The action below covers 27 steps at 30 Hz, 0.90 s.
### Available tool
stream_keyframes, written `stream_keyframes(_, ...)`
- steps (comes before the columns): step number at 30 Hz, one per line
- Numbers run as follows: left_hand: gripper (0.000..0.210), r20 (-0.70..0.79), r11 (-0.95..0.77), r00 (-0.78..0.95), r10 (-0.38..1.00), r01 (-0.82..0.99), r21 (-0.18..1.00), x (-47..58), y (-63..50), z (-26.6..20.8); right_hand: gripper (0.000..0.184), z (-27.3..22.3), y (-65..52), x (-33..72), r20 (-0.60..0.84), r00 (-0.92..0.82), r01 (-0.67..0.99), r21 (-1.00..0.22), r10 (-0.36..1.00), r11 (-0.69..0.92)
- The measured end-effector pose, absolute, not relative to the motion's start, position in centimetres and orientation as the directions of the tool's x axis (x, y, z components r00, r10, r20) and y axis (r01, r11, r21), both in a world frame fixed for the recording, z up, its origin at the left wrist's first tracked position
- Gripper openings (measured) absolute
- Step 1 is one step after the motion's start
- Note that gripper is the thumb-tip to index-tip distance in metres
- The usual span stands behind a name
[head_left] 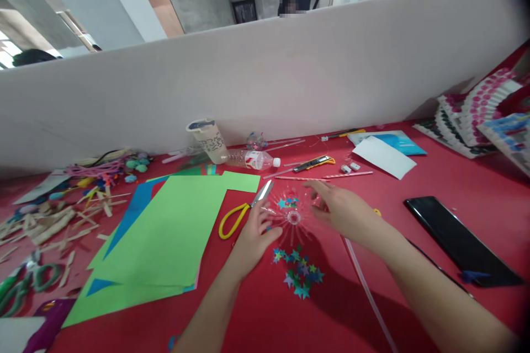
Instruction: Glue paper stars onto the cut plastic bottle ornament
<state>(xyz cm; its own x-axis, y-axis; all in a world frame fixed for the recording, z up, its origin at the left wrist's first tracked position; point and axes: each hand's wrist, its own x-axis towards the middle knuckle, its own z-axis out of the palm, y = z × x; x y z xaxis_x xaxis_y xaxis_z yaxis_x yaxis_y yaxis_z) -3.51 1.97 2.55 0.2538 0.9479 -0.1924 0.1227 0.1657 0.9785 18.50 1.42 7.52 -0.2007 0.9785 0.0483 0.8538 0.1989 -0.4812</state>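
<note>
Between my hands lies a clear plastic piece (pixel 293 218), cut into strips that splay out round a central ring. Several small star sequins (pixel 285 203) lie at its far side. My left hand (pixel 257 234) is at its left edge, thumb apart from the fingers. At the right edge is my right hand (pixel 337 207), its fingers loosely bent and apart. Whether either hand touches the strips I cannot tell. Nearer to me is a loose cluster of blue, green and purple stars (pixel 300 273). Yellow-handled scissors (pixel 236 220) lie just left of my left hand.
Green paper sheets (pixel 165 237) cover the left. Behind are a paper cup (pixel 209 140), a plastic bottle (pixel 252 160) and a utility knife (pixel 314 163). A black phone (pixel 459 240) lies right, a clear straw (pixel 368 292) in front. Wooden sticks (pixel 53 226) and pliers (pixel 31 278) lie left.
</note>
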Motion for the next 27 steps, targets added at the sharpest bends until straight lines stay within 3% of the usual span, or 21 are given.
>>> stream_keyframes(7, 0.061, -0.105, 0.06, 0.218, 0.97, 0.203, 0.977, -3.1, 2.4, 2.8, 0.015, 10.1, 0.8, 20.6, 0.166, -0.087, 0.893, -0.424, 0.982, 0.15)
stream_keyframes(10, 0.058, -0.041, -0.014, 0.203, 0.978, 0.263, 0.965, -3.7, 2.5, 3.1, 0.021, 10.5, -0.2, 21.0, 0.173, -0.09, 0.914, -0.377, 0.981, 0.15)
stream_keyframes(13, 0.055, 0.046, -0.078, 0.101, 0.994, 0.34, 0.937, -4.9, 2.5, 3.6, 0.028, 9.4, -1.8, 21.0, 0.09, -0.13, 0.919, -0.363, 0.987, 0.155)
stream_keyframes(16, 0.028, 0.084, -0.07, -0.005, 0.996, 0.499, 0.864, -6.2, 2.0, 4.0, 0.035, 7.3, -3.1, 21.0, -0.025, -0.183, 0.939, -0.3, 0.983, 0.167)
stream_keyframes(18, 0.021, 0.024, -0.04, 0.036, 0.999, 0.579, 0.814, -6.8, 1.4, 4.0, 0.037, 5.9, -3.6, 21.2, -0.053, -0.195, 0.946, -0.272, 0.979, 0.174)
stream_keyframes(22, 0.033, -0.176, -0.006, 0.208, 0.962, 0.661, 0.751, -6.7, 0.3, 3.2, 0.033, 4.3, -3.3, 21.9, -0.077, -0.14, 0.946, -0.306, 0.987, 0.11)
stream_keyframes(25, 0.021, -0.093, -0.143, 0.256, 0.962, 0.765, 0.629, -6.1, 0.2, 2.3, 0.022, 3.8, -2.8, 23.0, -0.052, -0.058, 0.955, -0.295, 0.997, 0.04)
stream_keyframes(27, 0.018, -0.026, -0.215, 0.267, 0.963, 0.828, 0.518, -5.6, 0.5, 1.7, 0.028, 3.2, -2.4, 24.0, -0.003, 0.015, 0.977, -0.214, 1.0, -0.015)
